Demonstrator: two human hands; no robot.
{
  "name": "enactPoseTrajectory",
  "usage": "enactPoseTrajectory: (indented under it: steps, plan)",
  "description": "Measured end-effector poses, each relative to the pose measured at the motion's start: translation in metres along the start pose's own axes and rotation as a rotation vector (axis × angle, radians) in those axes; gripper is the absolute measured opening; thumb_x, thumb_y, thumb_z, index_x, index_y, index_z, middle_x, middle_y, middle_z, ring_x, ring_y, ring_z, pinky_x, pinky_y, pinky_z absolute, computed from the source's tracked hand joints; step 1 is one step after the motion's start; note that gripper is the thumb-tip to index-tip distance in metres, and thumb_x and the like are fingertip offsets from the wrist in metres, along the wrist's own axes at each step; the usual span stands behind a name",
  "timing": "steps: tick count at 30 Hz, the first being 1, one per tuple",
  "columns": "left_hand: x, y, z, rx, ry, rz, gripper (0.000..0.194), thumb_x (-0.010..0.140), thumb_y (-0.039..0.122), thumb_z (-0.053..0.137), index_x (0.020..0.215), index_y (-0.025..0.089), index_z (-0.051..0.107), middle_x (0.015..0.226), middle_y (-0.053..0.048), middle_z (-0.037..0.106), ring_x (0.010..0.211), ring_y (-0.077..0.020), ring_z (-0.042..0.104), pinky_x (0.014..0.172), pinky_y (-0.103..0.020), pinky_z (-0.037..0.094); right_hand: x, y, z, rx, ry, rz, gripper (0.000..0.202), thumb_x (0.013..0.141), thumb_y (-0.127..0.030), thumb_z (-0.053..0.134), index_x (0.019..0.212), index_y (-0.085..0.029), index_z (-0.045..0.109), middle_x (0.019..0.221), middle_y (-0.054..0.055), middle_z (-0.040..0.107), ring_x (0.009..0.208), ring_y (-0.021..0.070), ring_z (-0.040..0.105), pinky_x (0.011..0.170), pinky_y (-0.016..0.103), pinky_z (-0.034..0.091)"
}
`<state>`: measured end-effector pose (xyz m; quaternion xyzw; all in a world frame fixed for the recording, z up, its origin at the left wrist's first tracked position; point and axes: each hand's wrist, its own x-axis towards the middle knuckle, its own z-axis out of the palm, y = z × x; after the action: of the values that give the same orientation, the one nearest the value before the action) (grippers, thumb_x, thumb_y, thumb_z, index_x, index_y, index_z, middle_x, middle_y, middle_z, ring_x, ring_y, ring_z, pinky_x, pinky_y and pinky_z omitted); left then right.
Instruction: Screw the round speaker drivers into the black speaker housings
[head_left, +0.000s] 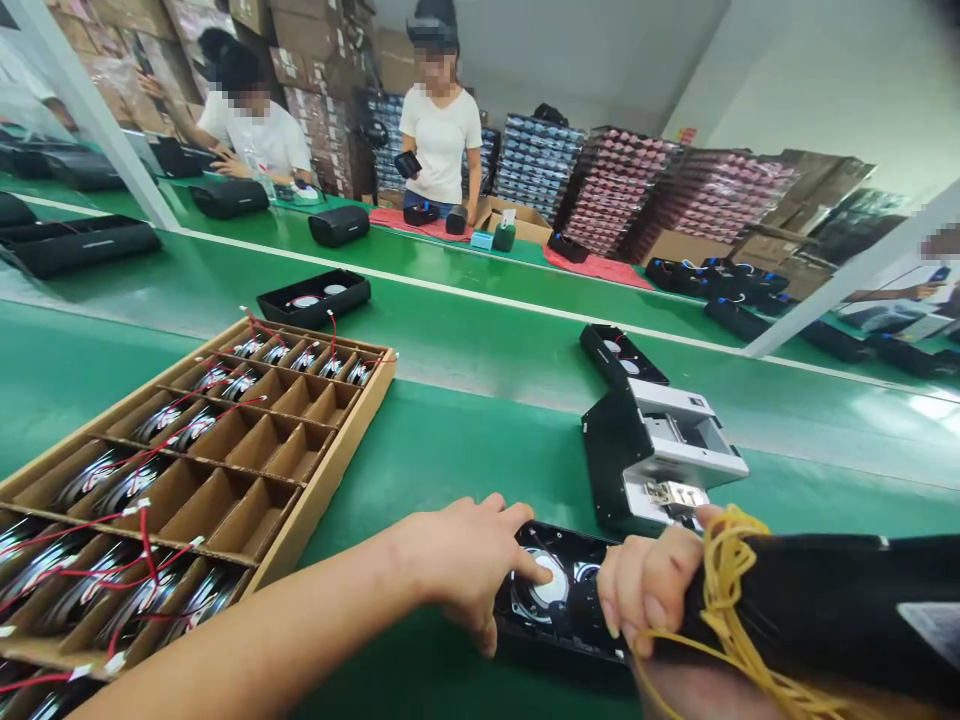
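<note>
A black speaker housing (574, 545) lies in front of me, with round drivers set in it. My left hand (480, 560) grips its left end, one finger pressing on the white centre of a speaker driver (551, 590). At the housing's right side, my right hand (656, 585) is wrapped around the front of a black power screwdriver (817, 580). Yellow rubber bands (727, 560) are wound around the tool. The screwdriver's tip is hidden behind my fingers. Just behind the housing stands a black-and-white screw feeder (667, 450).
On the left, a divided cardboard box (345, 440) holds several speaker drivers with red wires. Other housings (315, 297) (622, 355) lie farther back on the green bench. Co-workers (442, 120) (255, 130) are across the bench, beside white posts (97, 115).
</note>
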<state>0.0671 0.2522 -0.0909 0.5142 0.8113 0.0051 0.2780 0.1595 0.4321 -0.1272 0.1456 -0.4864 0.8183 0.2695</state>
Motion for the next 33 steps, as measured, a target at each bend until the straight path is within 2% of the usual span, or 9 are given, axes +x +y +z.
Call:
enactPoseTrajectory:
  steps: [3, 6, 9, 11, 16, 20, 25, 29, 33]
  plan:
    - [0.0, 0.001, -0.003, 0.01, -0.007, 0.0, 0.083, 0.07, 0.043, 0.089, 0.145, 0.044, 0.054, 0.149, -0.007, 0.041, 0.126, -0.0345, 0.048, 0.099, -0.051, 0.051, -0.006, 0.007, 0.019, 0.027, -0.062, 0.018, 0.041, 0.11, -0.037, 0.026, 0.13, -0.03, 0.062, 0.061, -0.003, 0.047, 0.041, 0.0121, 0.044, 0.043, 0.022, 0.047]
    - [-0.001, 0.001, -0.003, 0.005, -0.007, 0.002, 0.081, 0.069, 0.044, 0.09, 0.143, 0.045, 0.056, 0.141, -0.007, 0.045, 0.123, -0.035, 0.049, 0.096, -0.051, 0.053, -0.005, 0.015, 0.024, 0.007, -0.087, -0.014, 0.04, 0.108, -0.052, 0.036, 0.125, -0.03, 0.065, 0.06, -0.004, 0.044, 0.04, 0.0111, 0.04, 0.041, 0.02, 0.044]
    - [-0.002, 0.001, -0.004, 0.004, -0.013, 0.003, 0.08, 0.07, 0.045, 0.089, 0.143, 0.046, 0.056, 0.137, -0.007, 0.047, 0.119, -0.0337, 0.05, 0.095, -0.049, 0.053, -0.006, 0.022, 0.019, -0.007, -0.078, 0.046, 0.052, 0.097, -0.074, 0.046, 0.111, -0.027, 0.065, 0.063, -0.004, 0.048, 0.044, 0.0105, 0.044, 0.045, 0.02, 0.046]
    - [-0.002, 0.001, -0.005, 0.009, -0.019, 0.0, 0.08, 0.071, 0.046, 0.089, 0.144, 0.046, 0.055, 0.137, -0.007, 0.046, 0.119, -0.0328, 0.05, 0.095, -0.048, 0.053, -0.009, 0.026, 0.015, -0.006, -0.072, 0.078, 0.056, 0.09, -0.078, 0.052, 0.105, -0.026, 0.063, 0.064, -0.004, 0.048, 0.047, 0.0101, 0.045, 0.048, 0.021, 0.047]
    - [0.0, 0.0, -0.004, 0.024, -0.01, 0.01, 0.079, 0.072, 0.048, 0.087, 0.145, 0.047, 0.054, 0.137, -0.008, 0.045, 0.119, -0.0337, 0.05, 0.093, -0.048, 0.054, -0.015, 0.03, 0.012, 0.042, -0.082, 0.111, 0.061, 0.094, -0.081, 0.042, 0.103, -0.024, 0.063, 0.068, -0.002, 0.05, 0.05, 0.0106, 0.046, 0.05, 0.021, 0.046]
    - [0.001, -0.002, -0.003, 0.009, -0.031, -0.002, 0.081, 0.071, 0.048, 0.088, 0.145, 0.046, 0.054, 0.145, -0.007, 0.041, 0.123, -0.0345, 0.048, 0.096, -0.048, 0.052, -0.016, 0.034, 0.007, -0.045, -0.028, 0.138, 0.06, 0.087, -0.083, 0.051, 0.098, -0.024, 0.058, 0.065, -0.003, 0.044, 0.048, 0.012, 0.041, 0.047, 0.024, 0.042]
    - [0.0, 0.0, -0.008, 0.007, -0.052, -0.017, 0.079, 0.072, 0.043, 0.087, 0.145, 0.044, 0.055, 0.141, -0.007, 0.043, 0.121, -0.0335, 0.048, 0.096, -0.047, 0.051, -0.016, 0.037, 0.004, -0.02, -0.011, 0.16, 0.074, 0.089, -0.09, 0.03, 0.102, -0.025, 0.063, 0.063, -0.002, 0.043, 0.045, 0.0133, 0.039, 0.045, 0.027, 0.039]
    - [-0.001, 0.004, -0.008, 0.017, -0.04, -0.023, 0.075, 0.072, 0.04, 0.089, 0.141, 0.043, 0.059, 0.137, -0.007, 0.045, 0.119, -0.0331, 0.049, 0.094, -0.046, 0.052, -0.019, 0.038, 0.006, -0.065, 0.002, 0.128, 0.064, 0.091, -0.084, 0.04, 0.116, -0.03, 0.062, 0.064, -0.003, 0.044, 0.045, 0.0132, 0.04, 0.045, 0.026, 0.039]
    - [0.0, 0.004, -0.004, 0.031, 0.013, -0.006, 0.074, 0.068, 0.042, 0.092, 0.136, 0.043, 0.063, 0.13, -0.007, 0.048, 0.111, -0.0332, 0.052, 0.084, -0.042, 0.054, -0.024, 0.045, -0.001, -0.227, 0.019, 0.246, 0.064, 0.094, -0.082, 0.04, 0.109, -0.024, 0.063, 0.062, -0.003, 0.045, 0.045, 0.0143, 0.042, 0.043, 0.027, 0.041]
